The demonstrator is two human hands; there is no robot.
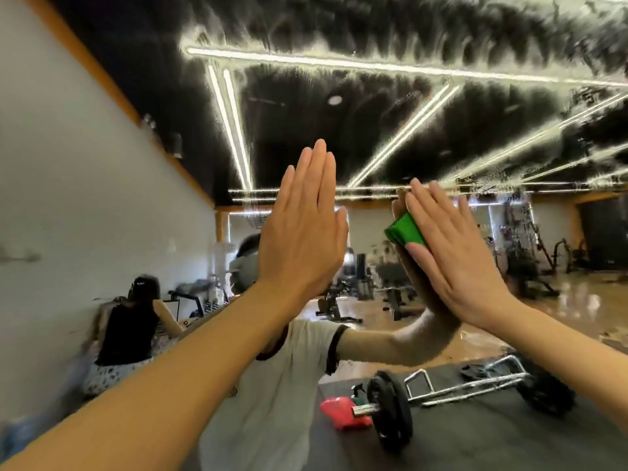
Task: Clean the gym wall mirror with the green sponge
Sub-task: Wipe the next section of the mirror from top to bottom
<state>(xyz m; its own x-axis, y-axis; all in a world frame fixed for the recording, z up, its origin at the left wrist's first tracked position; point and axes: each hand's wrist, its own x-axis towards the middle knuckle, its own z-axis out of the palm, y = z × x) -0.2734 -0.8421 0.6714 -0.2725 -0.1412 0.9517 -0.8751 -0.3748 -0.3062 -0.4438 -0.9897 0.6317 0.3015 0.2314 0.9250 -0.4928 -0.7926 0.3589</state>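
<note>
— Wiping step now? Where is the sponge (406, 231)?

— Yes, wiping, by the look. Pressed flat against the mirror (339, 113) under the right hand (458, 256), fingers straight and spread, thumb at its lower edge.

— And the left hand (302, 232)?

— Flat against the glass too, fingers straight and together, holding nothing.

— Much left to clean?

— Probably. Hazy streaks all over the upper glass. Next, probably: keep the pressure even, slide up into the streaks.
</note>
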